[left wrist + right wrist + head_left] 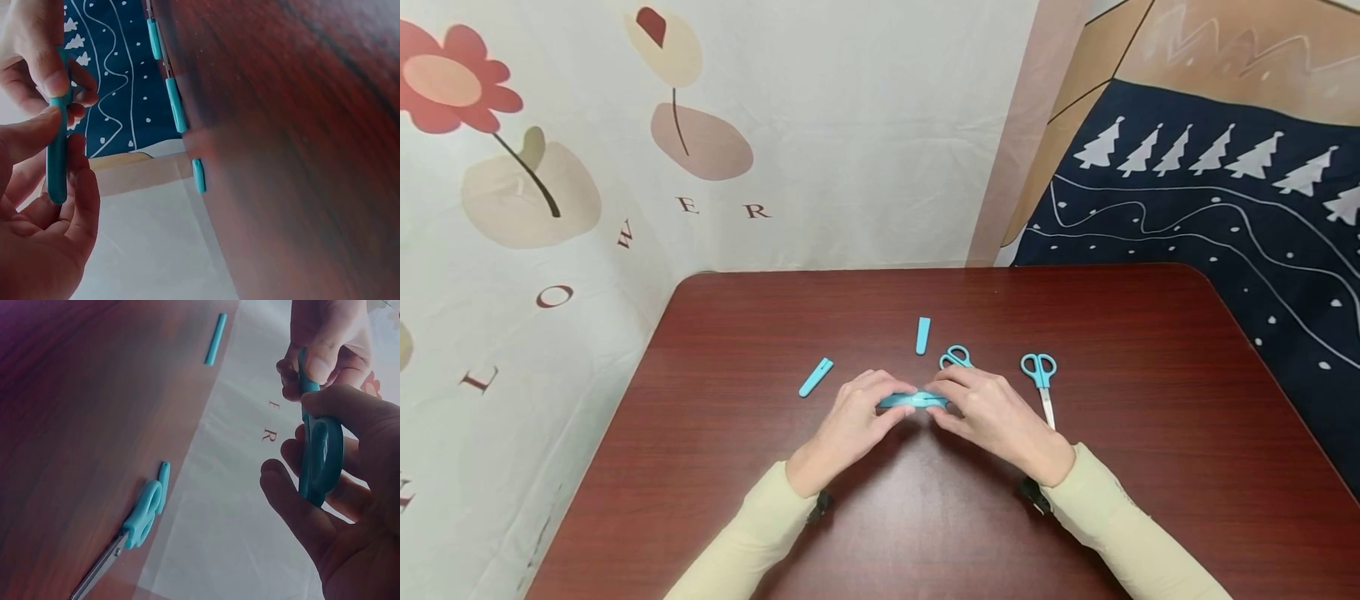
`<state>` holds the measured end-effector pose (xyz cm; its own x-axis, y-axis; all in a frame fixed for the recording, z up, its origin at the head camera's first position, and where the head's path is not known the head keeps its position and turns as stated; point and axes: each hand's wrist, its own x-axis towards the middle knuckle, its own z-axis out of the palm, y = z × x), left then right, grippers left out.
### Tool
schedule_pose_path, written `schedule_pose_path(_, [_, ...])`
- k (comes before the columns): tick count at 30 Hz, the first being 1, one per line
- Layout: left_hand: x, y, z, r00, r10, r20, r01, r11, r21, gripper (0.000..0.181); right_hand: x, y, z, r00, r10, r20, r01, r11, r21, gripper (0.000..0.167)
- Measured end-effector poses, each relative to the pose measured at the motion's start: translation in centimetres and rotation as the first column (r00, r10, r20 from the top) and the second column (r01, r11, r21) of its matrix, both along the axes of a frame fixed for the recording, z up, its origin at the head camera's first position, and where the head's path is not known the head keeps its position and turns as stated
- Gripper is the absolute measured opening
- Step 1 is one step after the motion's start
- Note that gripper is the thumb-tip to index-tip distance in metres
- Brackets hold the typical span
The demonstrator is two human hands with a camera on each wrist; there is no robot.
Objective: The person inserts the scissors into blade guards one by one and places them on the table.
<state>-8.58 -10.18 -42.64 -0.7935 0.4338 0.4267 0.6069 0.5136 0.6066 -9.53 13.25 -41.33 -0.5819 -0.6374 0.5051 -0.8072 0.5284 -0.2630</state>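
Note:
Both hands hold one pair of light-blue scissors [328,456] above the table, its blades hidden inside a matching light-blue blade cover [57,162]. My left hand [855,417] pinches the cover between thumb and fingers. The finger loops are gripped by my right hand [988,412], whose fingertips are close to the left ones. Just beyond the right hand lies a second pair of scissors [956,356], mostly hidden by it in the head view. A third pair of scissors [1040,371] rests to the right, blades bare and pointing toward the right wrist.
One loose blade cover [816,377] lies left of the hands on the dark red-brown table [737,483]. Another loose cover [922,336] is farther back, near the middle. A printed curtain [850,167] hangs behind the table's far edge.

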Motion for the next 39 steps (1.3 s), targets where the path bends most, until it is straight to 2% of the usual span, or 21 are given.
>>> schedule_pose_path(8, [0.03,-0.20,0.02,0.995,-0.028,-0.095,0.021,0.997,-0.072,0.024,-0.10,0.04,-0.11,1.000,-0.013,-0.013,0.013,0.998,0.062,0.024])
schedule_pose_path(20, [0.17,-0.18,0.22,0.998,0.016,-0.063,-0.023,0.994,-0.105,0.021,-0.23,-0.33,-0.17,0.999,-0.029,-0.035,0.032,0.996,0.089,0.023])
schedule_pose_path(31, [0.52,-0.14,-0.04,0.995,0.049,-0.090,-0.055,0.996,-0.073,0.019,-0.27,-0.60,-0.03,0.999,-0.041,-0.016,0.042,0.995,0.087,0.023])
schedule_pose_path(36, [0.60,-0.28,-0.11,0.995,0.059,-0.086,-0.067,0.994,-0.082,0.020,-0.20,-0.40,0.25,0.999,-0.047,0.022,0.045,0.995,0.086,0.033])
schedule_pose_path(39, [0.66,-0.43,-0.20,0.994,0.078,-0.083,-0.085,0.993,-0.087,0.021,-0.11,0.10,0.49,0.998,-0.050,0.046,0.046,0.997,0.069,0.044])
